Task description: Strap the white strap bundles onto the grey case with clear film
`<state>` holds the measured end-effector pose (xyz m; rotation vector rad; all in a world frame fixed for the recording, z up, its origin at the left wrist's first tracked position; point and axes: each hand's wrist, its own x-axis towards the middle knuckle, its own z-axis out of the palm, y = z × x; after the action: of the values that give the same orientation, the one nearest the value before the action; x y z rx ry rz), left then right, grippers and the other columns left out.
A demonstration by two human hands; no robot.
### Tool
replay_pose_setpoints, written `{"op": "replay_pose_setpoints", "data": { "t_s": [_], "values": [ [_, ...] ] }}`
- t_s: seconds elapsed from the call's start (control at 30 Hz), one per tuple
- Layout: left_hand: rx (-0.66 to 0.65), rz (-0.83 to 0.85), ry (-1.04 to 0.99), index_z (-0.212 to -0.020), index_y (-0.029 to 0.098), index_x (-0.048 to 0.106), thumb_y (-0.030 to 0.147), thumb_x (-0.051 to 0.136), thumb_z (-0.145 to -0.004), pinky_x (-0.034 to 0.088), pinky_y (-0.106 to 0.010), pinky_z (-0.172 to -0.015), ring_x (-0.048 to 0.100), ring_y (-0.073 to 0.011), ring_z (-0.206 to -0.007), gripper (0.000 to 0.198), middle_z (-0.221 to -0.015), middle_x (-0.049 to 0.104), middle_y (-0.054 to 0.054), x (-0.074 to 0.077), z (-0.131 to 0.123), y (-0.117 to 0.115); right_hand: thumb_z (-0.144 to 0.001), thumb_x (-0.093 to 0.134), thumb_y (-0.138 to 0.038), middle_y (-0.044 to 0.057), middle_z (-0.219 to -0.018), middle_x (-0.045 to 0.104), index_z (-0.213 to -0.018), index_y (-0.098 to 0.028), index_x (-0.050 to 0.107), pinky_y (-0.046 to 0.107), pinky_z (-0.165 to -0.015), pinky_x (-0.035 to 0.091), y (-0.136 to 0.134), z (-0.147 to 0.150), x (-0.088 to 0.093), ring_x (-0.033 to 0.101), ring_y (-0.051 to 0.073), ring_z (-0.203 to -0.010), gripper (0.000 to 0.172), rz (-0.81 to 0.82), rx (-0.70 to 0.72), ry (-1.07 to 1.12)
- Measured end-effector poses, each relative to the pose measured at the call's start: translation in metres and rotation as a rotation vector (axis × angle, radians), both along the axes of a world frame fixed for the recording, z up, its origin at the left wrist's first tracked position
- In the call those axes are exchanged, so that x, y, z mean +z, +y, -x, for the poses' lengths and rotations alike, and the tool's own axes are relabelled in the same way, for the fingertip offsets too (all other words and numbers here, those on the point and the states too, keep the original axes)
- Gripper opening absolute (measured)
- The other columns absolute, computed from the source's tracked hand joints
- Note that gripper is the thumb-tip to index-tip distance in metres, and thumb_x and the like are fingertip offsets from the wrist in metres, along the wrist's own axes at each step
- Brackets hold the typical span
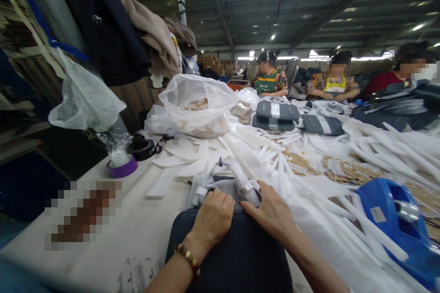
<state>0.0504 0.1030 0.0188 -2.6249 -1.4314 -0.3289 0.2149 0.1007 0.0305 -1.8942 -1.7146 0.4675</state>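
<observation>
A dark navy bag (237,256) with rounded corners lies on the table right in front of me. At its far end are handles or straps wrapped in white material, one wrapped handle (242,178) rising beside my right hand. My left hand (213,216), with a beaded bracelet at the wrist, has its fingers curled over the bag's far edge. My right hand (270,210) rests at that same edge, thumb and fingers apart, by the wrapped handle. What lies under the left fingers is hidden.
White foam strips (271,146) cover much of the table. At right stands a blue tape dispenser (381,219); at left, a purple tape roll (123,167) and a black roll (141,147). Beyond sit a clear plastic bag (195,100) and folded dark bags (277,111). Several people work across the table.
</observation>
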Motion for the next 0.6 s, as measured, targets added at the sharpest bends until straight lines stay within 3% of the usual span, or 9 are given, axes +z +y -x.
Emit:
{"op": "replay_pose_setpoints", "data": {
  "t_s": [0.17, 0.27, 0.43, 0.6],
  "values": [
    [0.013, 0.0, -0.038, -0.08, 0.017, 0.057, 0.019, 0.028, -0.093, 0.042, -0.038, -0.073, 0.052, -0.0232, -0.079, 0.032, -0.08, 0.06, -0.007, -0.003, 0.004, 0.002, -0.058, 0.061, -0.026, 0.009, -0.071, 0.063, -0.07, -0.016, 0.059, 0.034, -0.067, 0.039, 0.031, 0.0, 0.005, 0.059, 0.027, -0.076, 0.016, 0.182, 0.09, 0.217],
    [0.022, -0.005, -0.07, -0.08, 0.017, 0.057, 0.019, 0.029, -0.093, 0.042, -0.037, -0.075, 0.051, -0.0228, -0.079, 0.03, -0.08, 0.06, -0.007, -0.004, 0.005, 0.004, -0.064, 0.056, -0.036, 0.005, -0.068, 0.065, -0.073, -0.015, 0.063, 0.029, -0.059, 0.042, 0.039, -0.008, 0.0, 0.06, 0.021, -0.065, 0.024, 0.285, 0.226, 0.41],
    [0.033, -0.004, -0.095, -0.087, 0.015, 0.059, 0.018, 0.03, -0.092, 0.043, -0.039, -0.074, 0.053, -0.0241, -0.08, 0.029, -0.084, 0.061, -0.008, -0.008, 0.004, 0.005, -0.069, 0.054, -0.046, 0.004, -0.072, 0.068, -0.083, -0.013, 0.064, 0.029, -0.069, 0.048, 0.038, -0.007, -0.011, 0.063, 0.019, -0.072, 0.037, 0.349, 0.348, 0.61],
    [-0.096, -0.062, -0.101, -0.126, 0.018, 0.045, 0.019, 0.031, -0.093, 0.043, -0.04, -0.082, 0.055, -0.024, -0.102, 0.036, -0.126, 0.054, -0.01, -0.009, 0.007, 0.005, -0.075, 0.051, -0.048, 0.003, -0.077, 0.067, -0.08, -0.015, 0.062, 0.029, -0.072, 0.048, 0.043, -0.005, -0.016, 0.062, 0.02, -0.08, 0.035, 0.286, 0.376, 0.502]
  ]
}}
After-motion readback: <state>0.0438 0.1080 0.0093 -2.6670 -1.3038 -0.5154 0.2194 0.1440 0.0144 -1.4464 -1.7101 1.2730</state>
